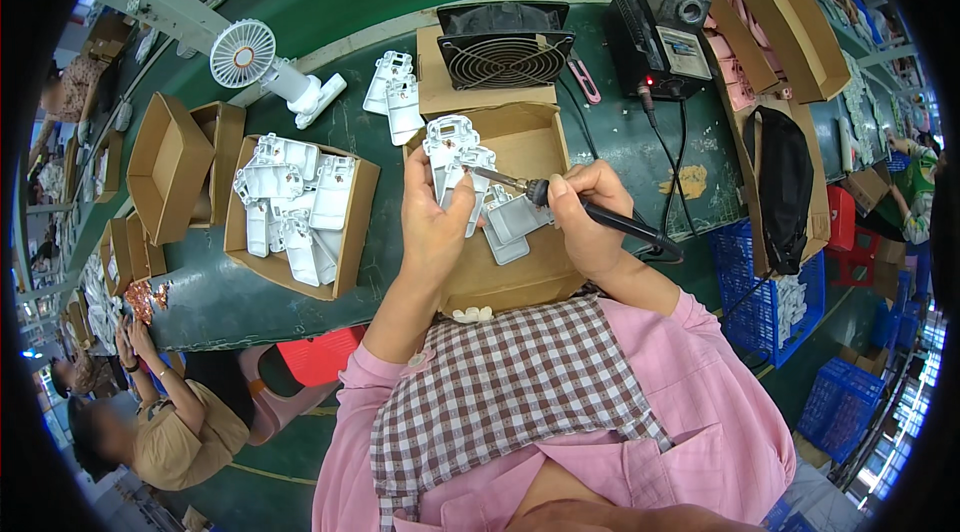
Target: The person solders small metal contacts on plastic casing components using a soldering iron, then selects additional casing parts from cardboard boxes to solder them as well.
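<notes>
The white plastic shell (446,144) was held above the near cardboard box (505,289), tilted, with its inner side facing up. The left hand (436,222) clamped it at the lower part, thumb on the near face and fingers at the left edge. The right hand (592,210) was wrapped around the handle of the soldering iron (540,193), pen-fashion, with the tip pointed left at the shell. Whether the tip touched metal, plastic or neither could not be told.

Caution: the left thumb lay close below the tip. A slip of the iron, or a turn of the shell, could have caused a burn. Resting the hot shaft against the shell wall could have melted the plastic. A loosened left grip could have dropped the shell onto the loose white parts (515,219) in the box below.

Behind the box stood a black fan (505,62). To its right was a black power unit (668,47) with a lit red lamp; its cables (684,127) ran down across the green bench (640,147). A snagged cable could have jerked the iron. At left, a second box (352,232) held more white shells (290,194).
</notes>
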The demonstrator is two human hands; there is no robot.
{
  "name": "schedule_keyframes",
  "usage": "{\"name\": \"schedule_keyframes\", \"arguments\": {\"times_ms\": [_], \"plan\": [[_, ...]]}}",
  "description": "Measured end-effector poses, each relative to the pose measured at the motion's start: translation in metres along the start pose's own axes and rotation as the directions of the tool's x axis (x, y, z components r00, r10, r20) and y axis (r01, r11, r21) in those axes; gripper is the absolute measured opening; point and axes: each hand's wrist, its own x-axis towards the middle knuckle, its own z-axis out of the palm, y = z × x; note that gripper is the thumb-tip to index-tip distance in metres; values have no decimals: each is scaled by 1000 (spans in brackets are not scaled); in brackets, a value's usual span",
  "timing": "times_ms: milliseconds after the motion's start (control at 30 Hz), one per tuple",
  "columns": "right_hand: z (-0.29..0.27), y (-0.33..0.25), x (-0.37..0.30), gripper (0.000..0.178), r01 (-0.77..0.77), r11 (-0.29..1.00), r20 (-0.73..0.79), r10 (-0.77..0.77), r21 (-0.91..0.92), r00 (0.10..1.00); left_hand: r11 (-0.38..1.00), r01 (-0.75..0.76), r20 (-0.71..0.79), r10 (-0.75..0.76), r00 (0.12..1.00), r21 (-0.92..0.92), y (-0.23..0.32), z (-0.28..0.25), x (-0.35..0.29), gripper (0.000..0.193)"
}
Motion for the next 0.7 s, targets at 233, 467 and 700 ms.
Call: {"name": "schedule_keyframes", "arguments": {"times_ms": [233,467,700], "plan": [[-2,4,0,16,9,1000,23,-8,-17,1000,1000,13,-16,-13,1000,15,5,2,0,43],[-4,0,-2,13,66,984,-26,-62,168,998,989,47,119,-30,992,-142,-7,-9,4,38],[-3,-1,0,13,81,991,-18,-79,106,997,940,164,84,-145,986,-300,-10,-6,6,25]]}}
